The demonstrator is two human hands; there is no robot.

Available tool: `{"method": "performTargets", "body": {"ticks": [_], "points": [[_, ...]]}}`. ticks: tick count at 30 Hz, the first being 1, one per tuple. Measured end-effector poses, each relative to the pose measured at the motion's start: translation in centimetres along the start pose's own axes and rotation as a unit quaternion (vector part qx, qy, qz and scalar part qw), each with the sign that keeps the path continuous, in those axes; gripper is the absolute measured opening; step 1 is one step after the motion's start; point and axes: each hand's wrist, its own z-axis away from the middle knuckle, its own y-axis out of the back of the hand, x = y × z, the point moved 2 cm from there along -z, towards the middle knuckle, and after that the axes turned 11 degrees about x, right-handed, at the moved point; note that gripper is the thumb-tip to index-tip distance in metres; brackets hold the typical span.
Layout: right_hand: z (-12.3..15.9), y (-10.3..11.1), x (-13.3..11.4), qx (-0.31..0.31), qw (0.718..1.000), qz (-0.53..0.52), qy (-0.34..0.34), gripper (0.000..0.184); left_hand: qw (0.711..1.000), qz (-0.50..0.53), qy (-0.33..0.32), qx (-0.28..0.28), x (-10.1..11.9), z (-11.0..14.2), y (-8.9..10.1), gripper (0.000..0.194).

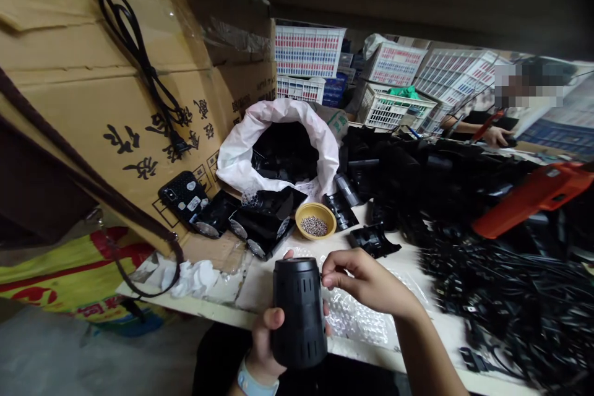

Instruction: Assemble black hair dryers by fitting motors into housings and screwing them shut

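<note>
Presently, the left hand [266,345] is clamping around the upright black cylinder [299,315] at the desk's [260,288] six o'clock edge. The right hand [364,277] is pinching its fingertips together at the cylinder's two o'clock side, any held piece indiscernible, while a yellow bowl [316,237] is sitting toward twelve.

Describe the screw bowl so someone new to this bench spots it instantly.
Find the big white sack with its rim rolled open, standing on the bench. Just in front of it, toward the person, between black plastic parts, sits a small round bowl. It is the yellow one, heaped with tiny shiny metal pieces, while its neighbours are black.
</note>
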Motion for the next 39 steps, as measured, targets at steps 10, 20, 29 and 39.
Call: {"method": "performTargets", "body": {"ticks": [10,20,29,39], "points": [[-1.6,-0.8,2.2,-0.063,0.991,-0.082,-0.090,0.058,0.998,-0.003,0.048,-0.051,0.4,0.6,-0.6,0.064],[-7.2,1.5,2.7,0.102,0.978,0.180,-0.027,0.038,0.999,0.032,-0.001,-0.026,0.7,-0.2,-1.8,0.079],[-10.9,-0.5,4.1,0.060,0.916,0.392,-0.054,0.021,1.000,0.013,0.001,0.012,0.7,0.0,-1.5,0.070],[-9.4,1.5,4.9,0.185,0.957,0.221,-0.025,0.008,0.997,0.023,-0.041,0.062,0.8,-0.3,-2.2,0.055]]}}
